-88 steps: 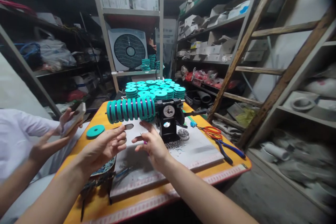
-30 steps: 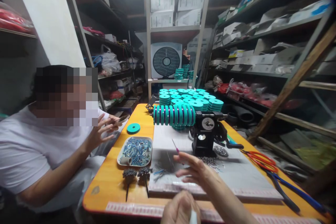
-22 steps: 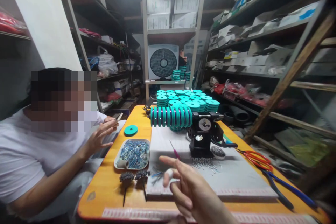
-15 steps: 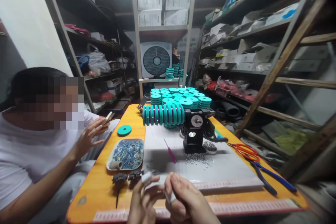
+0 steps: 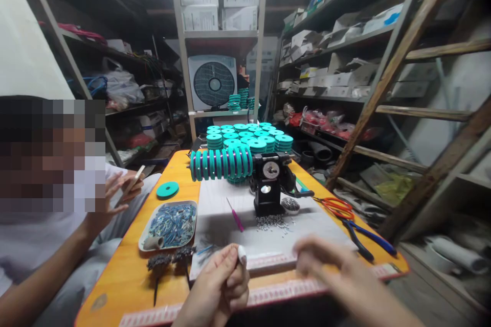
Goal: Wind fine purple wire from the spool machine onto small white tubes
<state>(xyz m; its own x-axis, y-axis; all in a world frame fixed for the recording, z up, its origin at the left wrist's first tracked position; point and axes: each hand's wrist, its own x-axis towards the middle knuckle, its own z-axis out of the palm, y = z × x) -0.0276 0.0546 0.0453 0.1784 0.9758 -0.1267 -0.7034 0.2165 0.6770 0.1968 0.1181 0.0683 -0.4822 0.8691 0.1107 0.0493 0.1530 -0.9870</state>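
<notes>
White wrap (image 5: 241,254) sits on a fingertip of the left hand (image 5: 222,281), above the near side of the desk (image 5: 126,260).
Its grip is clenched, thumb and finger pinched together; it cannot be told if something hides inside. The right hand (image 5: 333,271) is apart, to the right, too blurry to tell its grip. If loose, the wrap could slip off. A quick swing could bump the little silver bits (image 5: 273,224) farther off and scatter them.
</notes>
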